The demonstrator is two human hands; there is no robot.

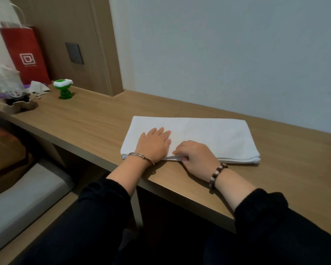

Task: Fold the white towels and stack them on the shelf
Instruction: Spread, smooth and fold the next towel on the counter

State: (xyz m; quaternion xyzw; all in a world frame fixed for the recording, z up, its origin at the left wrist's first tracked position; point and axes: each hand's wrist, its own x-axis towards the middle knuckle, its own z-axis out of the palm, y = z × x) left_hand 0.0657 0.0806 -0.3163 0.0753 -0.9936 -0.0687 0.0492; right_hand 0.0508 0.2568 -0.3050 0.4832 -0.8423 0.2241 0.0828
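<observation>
At the far left of the wooden desk (pixel 84 121), a red paper bag (pixel 24 54) is being leaned against the wall panel, with a small green figure (pixel 63 88) near it. Further right, the folded white towel (pixel 218 134) is being pressed flat at its left end by the left hand (pixel 153 145), fingers straight. Just beside it, the towel's near edge is being pinched by the right hand (pixel 195 155), fingers curled round the layers.

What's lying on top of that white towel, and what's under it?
The left hand lies flat on the white towel; the right hand pinches its near edge. The wooden desk shows around it; anything under the cloth is hidden.
</observation>
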